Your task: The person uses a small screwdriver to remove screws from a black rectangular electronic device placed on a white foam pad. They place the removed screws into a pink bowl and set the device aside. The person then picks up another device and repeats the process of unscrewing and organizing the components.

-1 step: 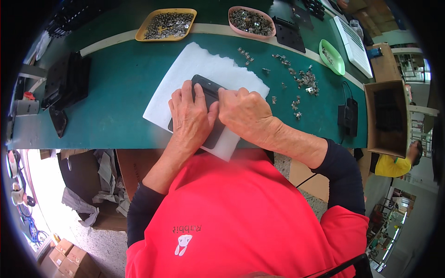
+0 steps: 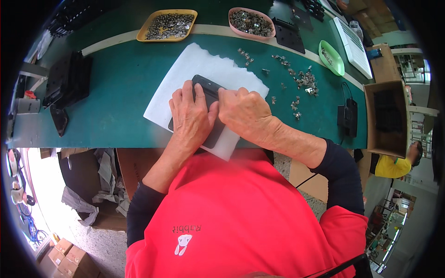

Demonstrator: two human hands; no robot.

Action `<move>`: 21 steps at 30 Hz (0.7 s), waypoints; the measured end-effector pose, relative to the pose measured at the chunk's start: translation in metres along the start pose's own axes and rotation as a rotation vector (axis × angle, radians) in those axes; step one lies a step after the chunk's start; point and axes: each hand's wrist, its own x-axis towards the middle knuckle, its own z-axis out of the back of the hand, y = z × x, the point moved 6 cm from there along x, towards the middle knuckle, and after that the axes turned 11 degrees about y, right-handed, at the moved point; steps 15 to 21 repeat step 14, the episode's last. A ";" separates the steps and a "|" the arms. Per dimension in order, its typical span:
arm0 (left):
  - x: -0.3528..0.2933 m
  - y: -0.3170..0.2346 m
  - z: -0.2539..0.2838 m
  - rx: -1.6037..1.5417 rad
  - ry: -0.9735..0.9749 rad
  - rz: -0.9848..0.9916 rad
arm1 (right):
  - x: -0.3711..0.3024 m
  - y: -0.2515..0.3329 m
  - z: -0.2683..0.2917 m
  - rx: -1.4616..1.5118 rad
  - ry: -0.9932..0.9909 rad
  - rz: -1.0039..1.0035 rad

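A long black plastic panel [image 2: 216, 134] lies aslant on a sheet of white foam [image 2: 185, 60]. My left hand [image 2: 189, 113] holds it down, with two fingertips on its upper part and the thumb toward its right side. Beside that thumb, my right hand [image 2: 245, 109] is closed in a fist over the panel's right edge. Whatever sits in that fist is hidden. To the right, small metal clips [image 2: 307, 81] are scattered on the green table mat [image 2: 116, 92].
Along the far side stand a yellow tray [image 2: 140, 34] and a pink tray [image 2: 250, 34] of small metal parts, and a green tray [image 2: 337, 65]. Black panels [image 2: 69, 78] are stacked at left. A black adapter [image 2: 347, 116] and an open carton [image 2: 387, 150] are at right.
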 end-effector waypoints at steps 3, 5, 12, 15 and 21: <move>-0.001 0.000 0.004 0.027 -0.026 0.021 | -0.001 -0.005 -0.006 0.023 -0.025 -0.008; -0.003 0.001 0.006 0.020 -0.039 0.028 | -0.003 -0.011 -0.007 0.077 -0.003 -0.011; -0.010 0.012 0.000 -0.094 -0.137 0.008 | -0.016 -0.009 -0.013 0.124 -0.122 -0.041; -0.014 0.017 -0.002 -0.124 -0.126 0.026 | -0.018 -0.009 -0.020 0.186 0.098 -0.076; -0.014 0.017 -0.002 -0.124 -0.126 0.026 | -0.018 -0.009 -0.020 0.186 0.098 -0.076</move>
